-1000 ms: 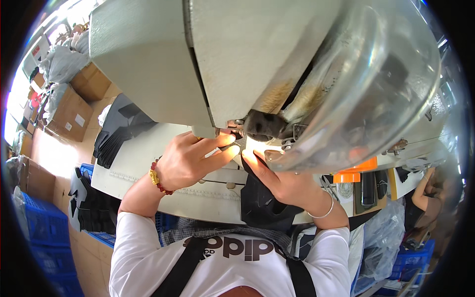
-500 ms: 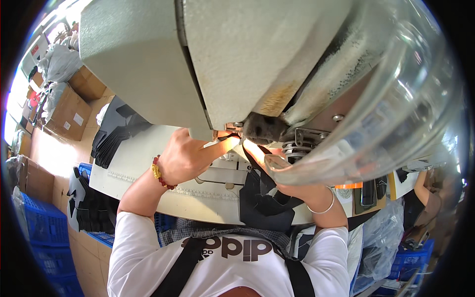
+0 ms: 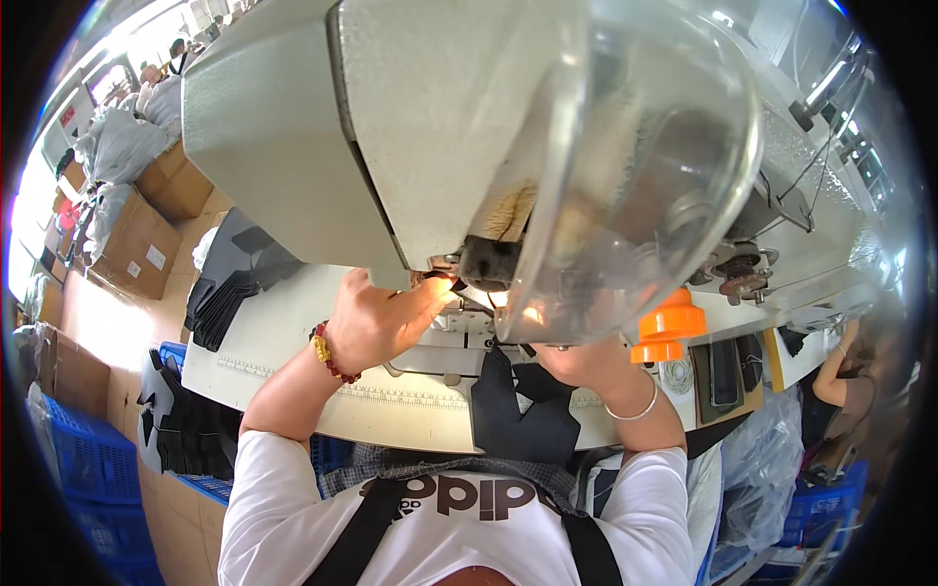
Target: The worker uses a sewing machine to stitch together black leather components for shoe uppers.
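Mid-frame, the left hand (image 3: pixel 376 320) had its fingertips close together beneath the sewing machine head (image 3: pixel 278 146), the right hand (image 3: pixel 583 363) partly behind a clear shield (image 3: pixel 674 210); whether either pinched anything could not be told. The black cut-out panel (image 3: pixel 523 410) lay lower centre

Sewing machine (image 3: pixel 283 146), pale, upper centre. Clear shield (image 3: pixel 640 186), curved, right of centre. Left hand (image 3: pixel 376 317), mid-frame, fingertips beneath machine head. Right hand (image 3: pixel 584 361), right of centre, fingers partly behind shield. Black cut piece (image 3: pixel 523 415), lower centre, on white desk (image 3: pixel 293 317). Orange knob (image 3: pixel 672 322), right. Cardboard box (image 3: pixel 132 244), left. Blue crates (image 3: pixel 93 449), lower left.
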A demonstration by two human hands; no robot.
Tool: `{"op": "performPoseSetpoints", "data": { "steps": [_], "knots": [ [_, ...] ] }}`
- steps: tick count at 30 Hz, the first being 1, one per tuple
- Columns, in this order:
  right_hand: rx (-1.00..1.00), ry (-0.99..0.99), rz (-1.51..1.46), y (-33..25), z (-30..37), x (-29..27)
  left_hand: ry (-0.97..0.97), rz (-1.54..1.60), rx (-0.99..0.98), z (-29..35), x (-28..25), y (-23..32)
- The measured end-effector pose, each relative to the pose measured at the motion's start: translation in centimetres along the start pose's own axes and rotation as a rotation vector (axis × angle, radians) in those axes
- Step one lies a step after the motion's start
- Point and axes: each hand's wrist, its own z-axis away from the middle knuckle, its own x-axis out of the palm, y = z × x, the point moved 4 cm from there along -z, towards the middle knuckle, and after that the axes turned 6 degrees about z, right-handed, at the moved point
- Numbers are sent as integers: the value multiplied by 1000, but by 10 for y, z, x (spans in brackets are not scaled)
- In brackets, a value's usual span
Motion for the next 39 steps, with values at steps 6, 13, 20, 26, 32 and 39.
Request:
{"op": "performPoseSetpoints", "data": {
  "steps": [6,13,20,26,32,39],
  "knots": [
    [162,2,-128,-3,-6,0,73,46,-2,-4,4,-4],
    [-53,14,154,-15,-21,-18,106,72,2,-8,-7,7],
    [-29,-73,65,-19,-28,-30,98,114,-19,-13,-11,1],
    [-16,-52,-41,-22,-34,-42,-62,167,-170,-18,-16,-28],
    [-3,17,-81,-18,-35,-43,-152,574,-242,-31,-10,-70],
    [140,-102,198,-16,-37,-51,-44,194,-139,-40,-17,-91]
  ]
}}
